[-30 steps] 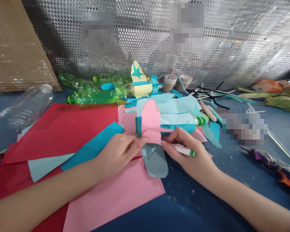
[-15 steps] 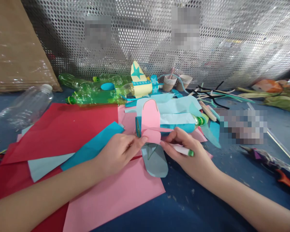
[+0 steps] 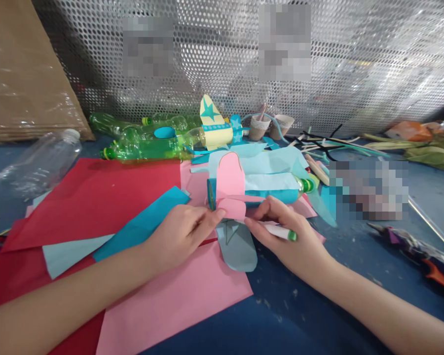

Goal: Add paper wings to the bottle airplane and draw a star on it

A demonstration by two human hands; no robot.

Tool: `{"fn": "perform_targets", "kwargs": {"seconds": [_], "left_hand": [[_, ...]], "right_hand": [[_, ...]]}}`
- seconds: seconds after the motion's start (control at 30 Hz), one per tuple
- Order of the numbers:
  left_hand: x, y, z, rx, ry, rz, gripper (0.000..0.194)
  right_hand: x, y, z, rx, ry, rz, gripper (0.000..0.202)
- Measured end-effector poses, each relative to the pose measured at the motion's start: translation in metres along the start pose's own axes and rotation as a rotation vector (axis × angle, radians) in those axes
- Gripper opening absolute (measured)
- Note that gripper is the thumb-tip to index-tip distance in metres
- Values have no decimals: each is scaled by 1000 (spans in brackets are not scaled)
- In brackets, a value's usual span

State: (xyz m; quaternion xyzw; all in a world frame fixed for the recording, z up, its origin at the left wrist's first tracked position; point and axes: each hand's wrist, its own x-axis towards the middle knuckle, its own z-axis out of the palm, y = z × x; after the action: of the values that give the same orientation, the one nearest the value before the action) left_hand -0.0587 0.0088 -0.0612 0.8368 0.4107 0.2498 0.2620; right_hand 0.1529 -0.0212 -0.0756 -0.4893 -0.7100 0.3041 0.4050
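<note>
A rounded pink paper piece (image 3: 231,175) stands up at the end of a bottle wrapped in blue paper (image 3: 274,195), whose green cap points right. My left hand (image 3: 185,231) is closed, its thumb and fingers pinching the pink piece's lower left edge. In my right hand (image 3: 296,241) is a white marker (image 3: 279,230) with a green end; its tip is near the pink piece's lower right edge. Below both hands hangs a light blue rounded paper flap (image 3: 240,251) with green lines drawn on it.
Red paper (image 3: 126,197), a pink sheet (image 3: 177,301) and a blue strip (image 3: 144,222) lie at left. Green bottles (image 3: 144,148) and a decorated bottle rocket (image 3: 216,135) lie behind. Paper cups (image 3: 259,128) stand at the back; a perforated metal screen (image 3: 214,49) rises beyond.
My right fingers and the marker have shifted very slightly at the pink piece's lower right edge. My left hand keeps its pinch in the same place.
</note>
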Motion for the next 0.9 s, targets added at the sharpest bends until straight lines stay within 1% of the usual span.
{"fn": "perform_targets", "kwargs": {"seconds": [0.13, 0.33, 0.9], "left_hand": [[0, 0, 0, -2, 7, -2, 55], [1, 0, 0, -14, 11, 10, 54], [2, 2, -1, -4, -14, -6, 52]], "right_hand": [[-1, 0, 0, 23, 22, 11, 19], [-1, 0, -1, 24, 10, 10, 20], [0, -4, -7, -70, 18, -27, 22]]}}
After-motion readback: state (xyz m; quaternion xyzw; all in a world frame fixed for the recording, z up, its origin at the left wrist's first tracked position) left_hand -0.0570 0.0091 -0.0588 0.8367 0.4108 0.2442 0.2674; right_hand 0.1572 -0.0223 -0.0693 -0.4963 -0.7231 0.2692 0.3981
